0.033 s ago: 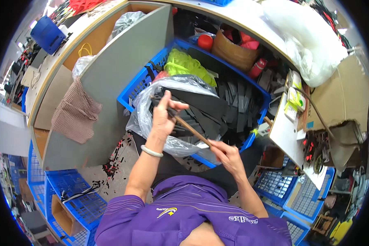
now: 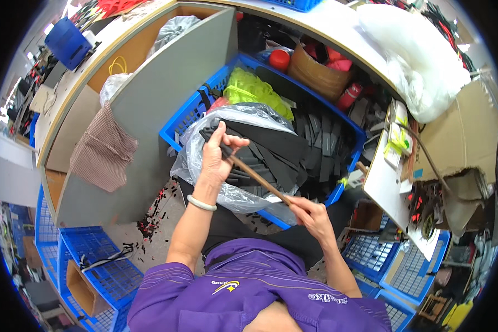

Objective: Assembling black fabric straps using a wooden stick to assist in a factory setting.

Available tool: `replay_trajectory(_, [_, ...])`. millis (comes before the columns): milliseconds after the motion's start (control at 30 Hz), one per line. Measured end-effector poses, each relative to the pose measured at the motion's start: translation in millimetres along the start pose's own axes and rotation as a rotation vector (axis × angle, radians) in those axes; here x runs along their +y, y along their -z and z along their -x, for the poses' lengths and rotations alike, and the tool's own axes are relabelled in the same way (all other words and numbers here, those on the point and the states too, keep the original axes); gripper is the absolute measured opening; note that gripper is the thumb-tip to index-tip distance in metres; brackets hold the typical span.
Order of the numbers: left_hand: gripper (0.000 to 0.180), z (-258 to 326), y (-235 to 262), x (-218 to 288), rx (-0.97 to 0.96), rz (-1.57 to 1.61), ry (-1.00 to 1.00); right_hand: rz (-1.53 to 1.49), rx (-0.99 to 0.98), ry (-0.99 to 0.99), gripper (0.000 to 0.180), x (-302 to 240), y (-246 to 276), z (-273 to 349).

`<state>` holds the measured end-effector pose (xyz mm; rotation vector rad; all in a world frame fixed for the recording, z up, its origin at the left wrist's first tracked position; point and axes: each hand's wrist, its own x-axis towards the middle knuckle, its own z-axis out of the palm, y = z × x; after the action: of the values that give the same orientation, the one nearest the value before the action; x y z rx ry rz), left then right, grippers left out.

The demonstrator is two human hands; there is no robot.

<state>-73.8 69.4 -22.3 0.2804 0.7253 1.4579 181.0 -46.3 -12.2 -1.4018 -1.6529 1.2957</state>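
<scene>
My left hand [image 2: 216, 157], with a pale bangle on the wrist, grips a black strip [image 2: 209, 134] above a clear plastic bag [image 2: 196, 160] full of black flat pieces. My right hand [image 2: 311, 214] is closed on the lower end of a thin brown wooden stick [image 2: 257, 178]. The stick slants up and left until its tip meets the black strip at my left hand's fingers. The bag sits in a blue plastic crate [image 2: 182, 119] that also holds many loose black strips [image 2: 321, 144].
A yellow-green bag [image 2: 254, 91] lies at the crate's back. A grey board [image 2: 149, 110] with a checked cloth [image 2: 102, 149] leans at the left. Blue crates [image 2: 94, 265] stand on the floor, a brown box [image 2: 315, 72] with red things behind, cardboard [image 2: 459, 133] at the right.
</scene>
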Motion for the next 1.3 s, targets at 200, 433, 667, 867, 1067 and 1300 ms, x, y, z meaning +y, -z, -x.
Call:
replay_trajectory(200, [0.04, 4.8, -3.8, -8.3, -0.097, 0.003, -0.111, -0.153, 0.053, 0.008, 0.024, 2.9, -28.9, -15.1])
replay_trajectory(433, [0.041, 10.6, -14.5, 18.2, -0.131, -0.024, -0.291, -0.367, 0.016, -0.033, 0.026, -4.1, -47.4, -13.6])
replay_trajectory(667, [0.031, 46.1, -46.1, -32.3, -0.288, -0.296, -0.155, -0.805, 0.09, -0.124, 0.027, -53.9, -68.3, -44.8])
replay_trajectory(867, [0.03, 20.7, -35.6, 39.3, -0.238, -0.076, -0.251, -0.25, -0.052, 0.107, 0.029, -19.0, -22.2, -25.2])
replay_trajectory(1067, [0.03, 33.1, -45.1, 25.5, -0.3, -0.138, -0.155, -0.24, 0.024, 0.209, 0.029, -35.2, -42.9, -38.8])
replay_trajectory(1300, [0.066, 29.7, -46.1, 25.0, -0.367, -0.087, -0.309, -0.714, -0.168, -0.051, 0.03, -44.6, -51.0, -48.0])
